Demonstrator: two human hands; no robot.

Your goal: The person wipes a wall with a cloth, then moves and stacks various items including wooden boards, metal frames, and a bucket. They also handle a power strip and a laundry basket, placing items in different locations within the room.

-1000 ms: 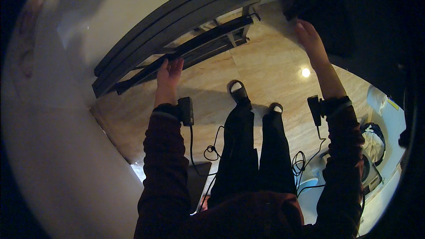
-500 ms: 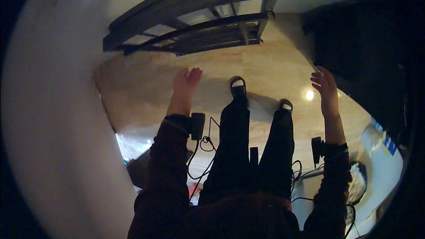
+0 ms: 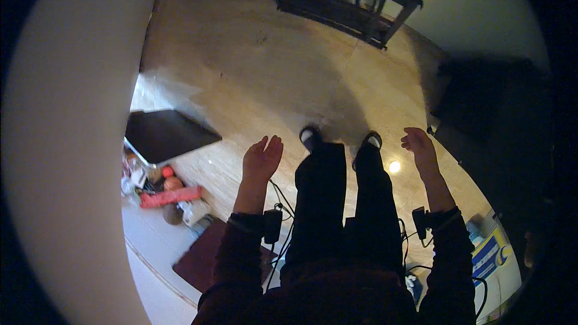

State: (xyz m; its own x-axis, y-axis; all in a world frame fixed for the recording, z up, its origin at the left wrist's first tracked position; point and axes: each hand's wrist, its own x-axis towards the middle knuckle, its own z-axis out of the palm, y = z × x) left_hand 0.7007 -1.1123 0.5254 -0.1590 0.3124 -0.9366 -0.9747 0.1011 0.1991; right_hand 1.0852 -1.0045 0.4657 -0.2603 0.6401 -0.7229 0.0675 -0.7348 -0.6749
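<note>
Above the floor [image 3: 241,66], empty-handed.
The left hand [image 3: 262,157] is open, fingers slightly parted; the right hand [image 3: 421,147] loosely curled; a dark rack [image 3: 330,13] stands at the floor's far edge, well apart from both.

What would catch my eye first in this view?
The person's left hand and right hand stand out first, bare and apparently empty above the wood-look floor. A dark slatted frame stands at the top, right of centre, and a bright red object lies toward the left.

The rack [image 3: 332,12] is dark, the floor [image 3: 241,78] tan (faintly streaked).
</note>
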